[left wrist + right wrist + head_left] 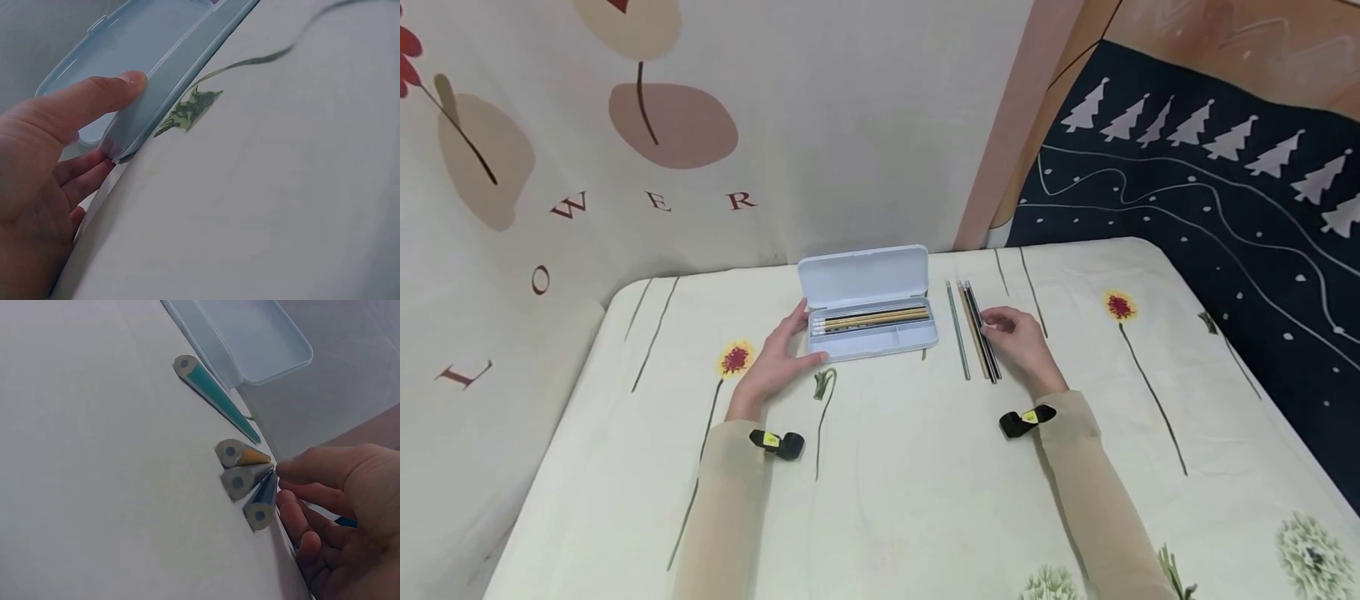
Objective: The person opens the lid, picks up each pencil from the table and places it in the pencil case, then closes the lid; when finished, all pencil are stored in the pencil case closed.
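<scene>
Left hand (775,362) grips case (868,341) edge — gap to loose pencils (981,333)

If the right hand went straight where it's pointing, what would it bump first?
Probably the dark pencil at the near side of the bunch, right by the right hand's fingertips. They may already touch; I can't tell.

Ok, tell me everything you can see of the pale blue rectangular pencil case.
The case, apparently plastic, lies flat and open on the white flower-printed cloth, hinged lid raised behind. Yellow and dark pencils lie lengthwise along its rear; a small divider splits the front section. The person's left hand holds its left end, thumb against the front wall.
</scene>
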A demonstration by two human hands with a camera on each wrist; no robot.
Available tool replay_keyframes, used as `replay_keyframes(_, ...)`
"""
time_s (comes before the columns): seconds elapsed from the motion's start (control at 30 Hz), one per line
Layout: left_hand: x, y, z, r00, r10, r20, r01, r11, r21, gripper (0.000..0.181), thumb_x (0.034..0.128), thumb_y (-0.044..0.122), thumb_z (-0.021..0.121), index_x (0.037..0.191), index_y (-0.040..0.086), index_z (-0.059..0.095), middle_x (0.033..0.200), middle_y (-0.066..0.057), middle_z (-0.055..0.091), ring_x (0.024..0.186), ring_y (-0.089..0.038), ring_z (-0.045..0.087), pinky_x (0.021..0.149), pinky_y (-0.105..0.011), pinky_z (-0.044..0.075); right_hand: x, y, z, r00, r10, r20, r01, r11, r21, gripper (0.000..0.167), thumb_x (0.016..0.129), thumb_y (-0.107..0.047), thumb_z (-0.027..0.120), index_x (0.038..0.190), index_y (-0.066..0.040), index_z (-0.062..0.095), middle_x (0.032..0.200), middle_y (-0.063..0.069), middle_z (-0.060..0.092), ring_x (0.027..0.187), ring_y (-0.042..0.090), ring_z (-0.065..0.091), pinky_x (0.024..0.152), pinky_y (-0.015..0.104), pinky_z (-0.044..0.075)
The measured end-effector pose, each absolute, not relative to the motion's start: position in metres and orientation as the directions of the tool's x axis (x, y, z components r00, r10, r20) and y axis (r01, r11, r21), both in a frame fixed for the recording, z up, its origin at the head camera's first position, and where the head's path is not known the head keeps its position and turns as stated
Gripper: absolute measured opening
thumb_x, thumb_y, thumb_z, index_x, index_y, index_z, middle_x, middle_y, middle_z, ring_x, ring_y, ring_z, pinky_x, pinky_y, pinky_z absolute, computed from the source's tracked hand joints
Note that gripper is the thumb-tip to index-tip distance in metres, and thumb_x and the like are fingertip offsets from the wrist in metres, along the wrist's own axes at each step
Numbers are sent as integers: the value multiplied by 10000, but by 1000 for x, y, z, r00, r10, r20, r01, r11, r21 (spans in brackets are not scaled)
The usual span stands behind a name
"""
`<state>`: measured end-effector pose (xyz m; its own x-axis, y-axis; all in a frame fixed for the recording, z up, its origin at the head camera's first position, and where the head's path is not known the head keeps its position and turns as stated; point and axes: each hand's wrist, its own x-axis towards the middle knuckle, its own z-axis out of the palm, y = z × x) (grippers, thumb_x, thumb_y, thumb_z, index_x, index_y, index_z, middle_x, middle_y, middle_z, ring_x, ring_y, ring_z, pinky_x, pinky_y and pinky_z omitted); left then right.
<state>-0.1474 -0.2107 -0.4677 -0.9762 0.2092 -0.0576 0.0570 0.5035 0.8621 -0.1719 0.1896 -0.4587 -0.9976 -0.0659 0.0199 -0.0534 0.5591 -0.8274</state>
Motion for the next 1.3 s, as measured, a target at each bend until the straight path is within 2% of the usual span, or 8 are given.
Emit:
replay_keyframes(0.27, -151, -209, -467, -977, 206, -61, 54, 509, 859, 968, 835, 241, 766, 1559, 307, 126, 1531, -123, 324, 1422, -301, 208, 1137, -558, 47, -175, 187, -457, -998, -47, 36, -57, 599, -799, 267, 855, -11, 657, 1114, 51, 664, 1002, 198, 654, 827, 261, 550, 730, 327, 426)
replay_keyframes(0.57, -149, -211, -467, -978, 192, -77, 32, 509, 860, 989, 823, 247, 781, 1550, 354, 118, 1541, -113, 308, 1426, -300, 200, 1131, -576, 38, -173, 178, -450, -1000, -7, -16, 8, 640, -768, 270, 835, -43, 649, 1092, 40, 653, 933, 166, 630, 797, 258, 517, 679, 322, 398)
replay_keyframes(0.87, -148, -213, -466, -977, 209, -44, 73, 521, 850, 998, 827, 230, 772, 1567, 240, 102, 1526, -148, 325, 1404, -329, 247, 1138, -551, 40, -175, 175, -451, -1000, 21, -14, 25, 649, -760, 260, 856, -75, 654, 1095, 28, 655, 886, 132, 628, 787, 259, 509, 662, 326, 387)
replay_keyframes(1.03, -148, -213, -465, -975, 217, -38, 82, 520, 850, 997, 830, 220, 770, 1566, 247, 98, 1529, -155, 316, 1406, -333, 242, 1137, -554, 39, -176, 176, -454, -999, 53, 12, 24, 635, -772, 245, 836, -38, 623, 1061, 39, 680, 870, 137, 641, 770, 259, 549, 671, 327, 426)
replay_keyframes(1.3, -149, -210, -465, -975, 217, -55, 66, 512, 856, 981, 834, 228, 766, 1560, 295, 111, 1532, -138, 316, 1415, -314, 225, 1136, -559, 39, -171, 184, -456, -995, 104, 7, 45, 487, -872, 219, 855, -19, 611, 1050, 37, 695, 943, 164, 645, 867, 237, 548, 779, 312, 433)
